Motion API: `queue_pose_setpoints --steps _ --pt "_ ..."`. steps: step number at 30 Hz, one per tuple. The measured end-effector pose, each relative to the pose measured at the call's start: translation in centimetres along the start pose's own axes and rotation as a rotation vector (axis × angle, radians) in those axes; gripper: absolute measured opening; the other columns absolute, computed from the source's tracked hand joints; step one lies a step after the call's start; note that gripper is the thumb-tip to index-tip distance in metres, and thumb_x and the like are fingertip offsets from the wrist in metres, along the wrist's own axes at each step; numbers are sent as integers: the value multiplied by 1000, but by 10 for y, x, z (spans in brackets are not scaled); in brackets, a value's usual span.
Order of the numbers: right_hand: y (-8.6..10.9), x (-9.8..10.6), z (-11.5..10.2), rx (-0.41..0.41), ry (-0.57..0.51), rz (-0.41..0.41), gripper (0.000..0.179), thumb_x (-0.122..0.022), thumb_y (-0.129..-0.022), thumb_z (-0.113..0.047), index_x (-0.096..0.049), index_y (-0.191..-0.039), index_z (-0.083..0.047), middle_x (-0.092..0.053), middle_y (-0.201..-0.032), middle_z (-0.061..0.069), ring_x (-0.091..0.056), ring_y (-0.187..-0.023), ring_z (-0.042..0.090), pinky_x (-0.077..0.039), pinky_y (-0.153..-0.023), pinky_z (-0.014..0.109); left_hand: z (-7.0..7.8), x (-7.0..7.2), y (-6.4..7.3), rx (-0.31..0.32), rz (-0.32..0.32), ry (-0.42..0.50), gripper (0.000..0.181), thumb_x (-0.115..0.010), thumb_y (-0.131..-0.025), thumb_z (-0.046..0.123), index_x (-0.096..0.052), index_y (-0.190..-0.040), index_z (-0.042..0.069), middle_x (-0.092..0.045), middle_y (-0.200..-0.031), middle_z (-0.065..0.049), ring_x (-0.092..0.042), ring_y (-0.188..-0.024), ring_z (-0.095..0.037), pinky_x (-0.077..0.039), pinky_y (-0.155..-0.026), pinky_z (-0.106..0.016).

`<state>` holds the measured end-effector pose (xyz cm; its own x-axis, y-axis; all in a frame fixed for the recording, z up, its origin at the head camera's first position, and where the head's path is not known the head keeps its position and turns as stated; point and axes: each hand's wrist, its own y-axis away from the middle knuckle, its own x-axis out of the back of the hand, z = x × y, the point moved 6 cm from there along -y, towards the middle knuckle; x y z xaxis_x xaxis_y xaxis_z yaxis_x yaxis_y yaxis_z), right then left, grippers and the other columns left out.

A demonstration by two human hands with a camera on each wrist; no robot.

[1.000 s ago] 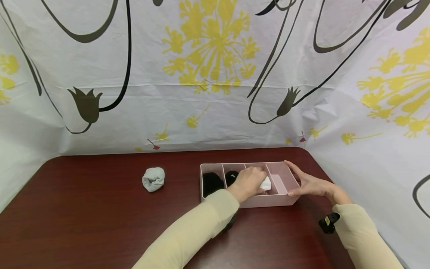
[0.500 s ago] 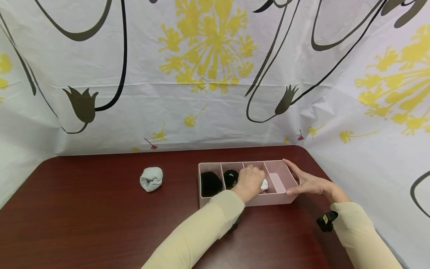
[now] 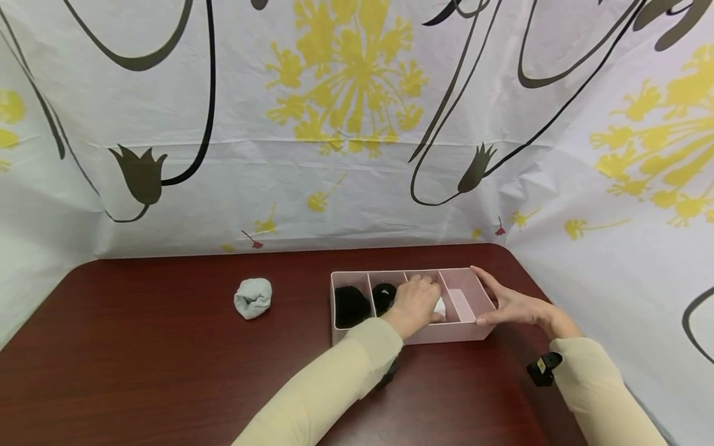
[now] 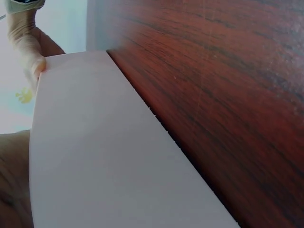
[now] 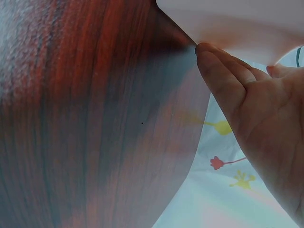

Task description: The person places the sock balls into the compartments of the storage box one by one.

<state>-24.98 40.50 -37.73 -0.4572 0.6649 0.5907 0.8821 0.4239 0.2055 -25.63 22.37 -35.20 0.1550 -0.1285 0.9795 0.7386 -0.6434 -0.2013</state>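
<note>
A pale pink divided box (image 3: 446, 334) stands on the table, with my left hand (image 3: 414, 302) down in its third compartment. There I hold a white rolled sock (image 3: 440, 306) between thumb and fingers; my hand covers most of it and the fingertips are hidden. My right hand (image 3: 510, 305) grips the right end of the box, thumb at the front corner and fingers at the back corner. Black rolled socks fill the first compartment (image 3: 351, 306) and sit in the second (image 3: 383, 296). The left wrist view shows the box's front wall (image 4: 104, 142).
A light grey rolled sock (image 3: 253, 298) lies on the dark red wooden table (image 3: 167, 353), left of the box. A white flower-printed sheet (image 3: 251, 155) hangs behind the table and along its right side. The box's rightmost compartment (image 3: 468, 297) holds nothing visible.
My left hand has shifted slightly within the third compartment, and its thumb now lies over the front of the white sock. My right hand stays on the box's end; the box has not moved.
</note>
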Motion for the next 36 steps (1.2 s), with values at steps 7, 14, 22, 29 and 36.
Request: queue_pose_setpoints --steps 7,14,22,29,36 --pt "0 -1 2 -20 0 -5 110 -73 -78 -16 11 -149 -7 -10 -145 28 -34 -118 42 -45 -81 30 -6 7 10 -90 47 160 52 -68 -82 46 -58 -126 20 -58 -124 3 -55 -112 -12 -50 -84 -23" --pt "1 0 2 -3 45 24 109 -74 -77 -16 7 -149 -5 -10 -145 29 -31 -120 43 -44 -82 31 -23 23 28 -104 32 342 67 -72 -79 45 -48 -137 19 -50 -137 -1 -46 -127 -18 -45 -96 -31" --pt "1 0 -2 7 71 33 107 -73 -77 -14 5 -150 -7 -8 -148 28 -29 -123 40 -43 -84 28 -56 44 54 -42 18 545 82 -76 -72 50 -42 -141 19 -47 -135 -2 -48 -123 -18 -45 -96 -35" --pt "0 0 0 10 76 33 108 -73 -77 -14 6 -150 -6 -7 -148 27 -28 -123 39 -43 -84 27 -95 53 80 -10 53 651 85 -78 -70 49 -40 -141 22 -45 -137 0 -44 -123 -16 -42 -98 -40" --pt "0 1 -1 19 72 29 107 -73 -77 -14 6 -150 -8 -6 -148 27 -27 -124 39 -43 -83 24 -144 57 111 49 138 657 83 -80 -70 45 -43 -140 20 -48 -135 -2 -47 -123 -21 -41 -98 -45"
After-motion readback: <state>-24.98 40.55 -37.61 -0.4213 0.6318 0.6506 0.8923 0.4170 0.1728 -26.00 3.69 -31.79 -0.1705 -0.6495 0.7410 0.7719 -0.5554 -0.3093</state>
